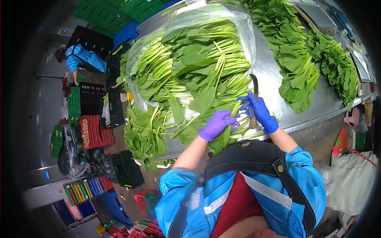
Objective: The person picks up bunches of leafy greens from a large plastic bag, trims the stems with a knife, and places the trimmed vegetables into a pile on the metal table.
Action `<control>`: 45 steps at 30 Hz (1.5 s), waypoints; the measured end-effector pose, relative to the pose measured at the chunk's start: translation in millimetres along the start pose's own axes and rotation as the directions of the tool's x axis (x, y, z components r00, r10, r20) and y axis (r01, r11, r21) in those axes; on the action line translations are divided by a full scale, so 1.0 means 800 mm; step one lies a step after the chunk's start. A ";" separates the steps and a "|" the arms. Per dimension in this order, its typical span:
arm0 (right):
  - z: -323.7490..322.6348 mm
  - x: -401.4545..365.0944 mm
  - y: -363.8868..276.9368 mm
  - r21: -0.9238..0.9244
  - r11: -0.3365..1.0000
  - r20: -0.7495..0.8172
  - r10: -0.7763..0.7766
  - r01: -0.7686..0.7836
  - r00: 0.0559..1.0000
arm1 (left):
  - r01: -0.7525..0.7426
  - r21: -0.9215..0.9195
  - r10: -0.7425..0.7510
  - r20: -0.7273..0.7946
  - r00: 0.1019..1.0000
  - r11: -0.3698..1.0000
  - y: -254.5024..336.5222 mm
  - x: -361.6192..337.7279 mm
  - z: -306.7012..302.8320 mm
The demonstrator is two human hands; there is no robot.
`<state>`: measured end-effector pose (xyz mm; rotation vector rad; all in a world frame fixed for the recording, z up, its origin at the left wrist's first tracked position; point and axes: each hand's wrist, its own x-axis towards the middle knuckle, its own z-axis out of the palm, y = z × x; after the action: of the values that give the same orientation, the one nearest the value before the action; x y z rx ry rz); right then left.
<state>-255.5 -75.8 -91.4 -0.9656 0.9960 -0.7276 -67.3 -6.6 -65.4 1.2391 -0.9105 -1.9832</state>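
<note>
On table (274,71): leafy greens (194,59) heaped on clear plastic (238,23).
Held bunch (228,119): at the near edge, long axis front-to-back, stalks pointing away, leaves toward the person.
Left hand (217,123): wrapped round the bunch.
Right hand (260,111): clenched on the handle.
Knife (254,87): tip pointing away, beside the stalks.

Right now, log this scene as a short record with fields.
Left hand: the left hand, in a purple glove, grips a bunch of greens
Right hand: the right hand, in a blue glove, holds a knife, blade pointing away from the body
Surface: metal table
Heap: loose greens on a clear plastic bag
Laid rows: leafy greens to the right
Floor: crates
Other person: blue jacket, near the crates
</note>
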 end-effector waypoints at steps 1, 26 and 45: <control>-0.003 -0.002 -0.007 -0.037 0.999 -0.047 0.029 -0.030 0.998 | -0.003 0.000 0.003 -0.002 1.000 1.000 -0.002 0.000 -0.004; -0.014 -0.004 -0.009 -0.102 0.994 -0.249 -0.062 0.038 0.966 | -0.085 0.054 0.084 0.014 0.996 0.995 0.019 -0.010 -0.004; -0.113 0.076 0.091 -0.693 0.715 -0.158 -0.280 0.096 0.947 | -0.023 0.411 0.063 -0.084 0.994 0.911 0.017 -0.003 -0.017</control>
<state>-310.0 -127.0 -198.8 -1.6707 1.4560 -0.6704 -51.7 -15.7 -57.7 1.5113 -1.3415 -1.7308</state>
